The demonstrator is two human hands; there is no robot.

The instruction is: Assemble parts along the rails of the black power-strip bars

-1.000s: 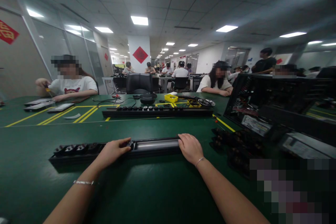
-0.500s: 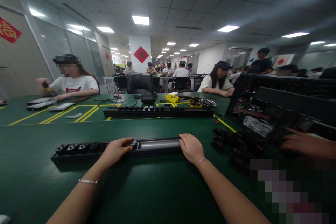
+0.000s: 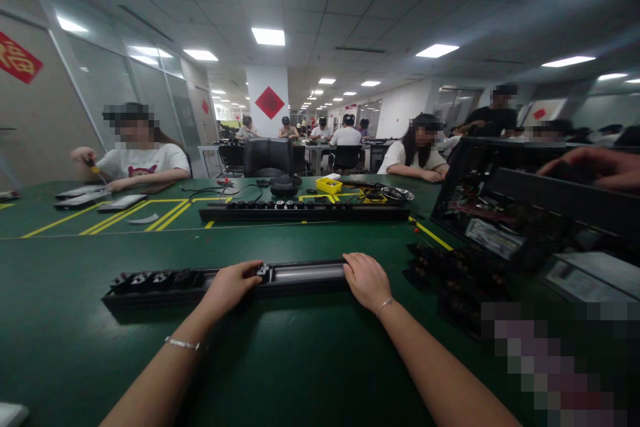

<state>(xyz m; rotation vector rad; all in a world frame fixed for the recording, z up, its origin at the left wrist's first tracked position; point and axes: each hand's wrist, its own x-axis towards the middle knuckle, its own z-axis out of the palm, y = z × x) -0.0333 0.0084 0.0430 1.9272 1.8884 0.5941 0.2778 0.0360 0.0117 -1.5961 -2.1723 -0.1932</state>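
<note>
A long black rail (image 3: 305, 285) with a silvery channel along its top lies crosswise on the green table (image 3: 280, 360). Several small black modules (image 3: 160, 279) with silver tops sit in its left part. My left hand (image 3: 231, 292) pinches another small black module (image 3: 263, 271) with a cross-shaped silver top, seated in the channel near the rail's middle. Over the rail's right end curls my right hand (image 3: 367, 280), its fingertips on the far edge; it hides that end.
A second black rail (image 3: 305, 212) lies farther back, before a yellow tray (image 3: 329, 185). To the right are a pile of black parts (image 3: 455, 280), an opened computer case (image 3: 540, 193) and a co-worker's hand (image 3: 605, 167). Two people sit across the table.
My left hand and the small module have shifted slightly right. My right hand stays on the rail's end. The co-worker's hand on the right has risen above the computer case.
</note>
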